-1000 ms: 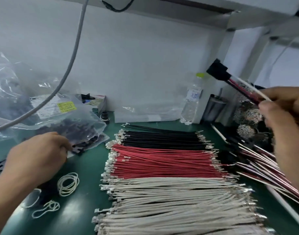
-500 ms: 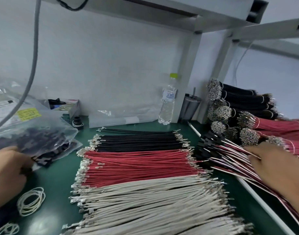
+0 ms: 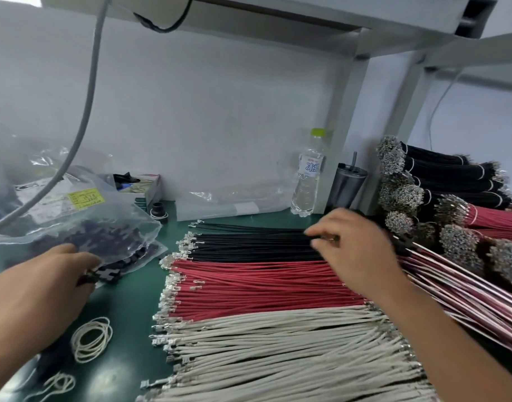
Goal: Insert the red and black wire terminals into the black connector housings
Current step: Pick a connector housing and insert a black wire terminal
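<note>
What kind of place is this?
Probably a factory workbench for assembling wiring: flat rows of black wires, red wires, white wires, and a clear plastic bag of black connector housings.

We see a dark green bench mat (image 3: 132,303) under 3 bands of wires: black wires (image 3: 249,242), red wires (image 3: 263,285) and off-white wires (image 3: 278,343), all with silvery terminals. Cream rubber bands (image 3: 92,340) lie on the green. A clear bag (image 3: 103,227) shows black connector housings (image 3: 109,274) and a yellow label (image 3: 85,197). The clear water bottle (image 3: 308,181) has a lime-green cap.
</note>
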### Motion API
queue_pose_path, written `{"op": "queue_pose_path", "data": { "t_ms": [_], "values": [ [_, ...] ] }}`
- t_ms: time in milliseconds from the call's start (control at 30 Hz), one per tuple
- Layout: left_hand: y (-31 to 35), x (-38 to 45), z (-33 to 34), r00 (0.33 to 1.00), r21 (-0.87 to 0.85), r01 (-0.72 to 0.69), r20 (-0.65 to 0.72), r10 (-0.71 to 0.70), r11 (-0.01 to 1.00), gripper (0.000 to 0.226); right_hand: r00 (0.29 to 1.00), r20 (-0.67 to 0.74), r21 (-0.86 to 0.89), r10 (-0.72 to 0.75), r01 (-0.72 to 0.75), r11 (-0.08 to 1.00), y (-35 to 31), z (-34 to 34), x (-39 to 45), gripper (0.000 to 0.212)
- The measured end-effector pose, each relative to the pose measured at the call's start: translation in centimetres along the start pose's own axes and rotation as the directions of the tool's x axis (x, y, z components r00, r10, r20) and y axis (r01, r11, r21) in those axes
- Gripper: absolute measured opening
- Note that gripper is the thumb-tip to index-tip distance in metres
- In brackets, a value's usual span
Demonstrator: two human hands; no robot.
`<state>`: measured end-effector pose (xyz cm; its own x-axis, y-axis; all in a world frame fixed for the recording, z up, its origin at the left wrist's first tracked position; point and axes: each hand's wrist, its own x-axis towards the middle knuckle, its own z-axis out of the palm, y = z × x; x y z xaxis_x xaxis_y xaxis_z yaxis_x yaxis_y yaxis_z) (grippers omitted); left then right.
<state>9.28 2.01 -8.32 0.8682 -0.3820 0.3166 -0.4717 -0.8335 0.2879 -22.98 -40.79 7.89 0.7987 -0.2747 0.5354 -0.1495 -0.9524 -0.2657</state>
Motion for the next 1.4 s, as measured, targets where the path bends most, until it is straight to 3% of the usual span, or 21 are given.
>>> {"op": "queue_pose_path", "data": {
  "t_ms": [100,200,467,800,1400],
  "values": [
    [6.0,-2.4,-3.3,0.992,0.028,-0.101,-0.073,0.103,0.994,0.035,0.991,0.113,0.065,-0.072,0.065,0.996,-3.2,3.3,1.0,0.017],
    [11.5,-5.4,-5.2,0.970,-0.009,-0.184,-0.166,0.180,0.983,0.030,0.987,0.120,0.153,-0.108,0.089,0.984,-5.5,5.1,1.2,0.018],
    [17.3,-7.4,-7.6,0.948,-0.127,-0.203,-0.274,0.163,0.971,0.038,0.992,0.051,0.241,-0.113,0.097,0.966,-6.7,5.9,-1.0,0.018],
    [17.6,-7.4,-6.5,0.967,-0.215,-0.199,-0.199,0.157,0.956,0.062,0.992,0.020,0.248,-0.123,0.115,0.962,-6.2,6.1,-1.6,0.019],
    [16.8,-7.3,-6.5,0.985,-0.059,-0.128,-0.123,0.120,0.990,0.039,0.991,0.028,0.225,-0.132,0.122,0.967,-6.2,6.0,-2.1,0.017]
  ]
}}
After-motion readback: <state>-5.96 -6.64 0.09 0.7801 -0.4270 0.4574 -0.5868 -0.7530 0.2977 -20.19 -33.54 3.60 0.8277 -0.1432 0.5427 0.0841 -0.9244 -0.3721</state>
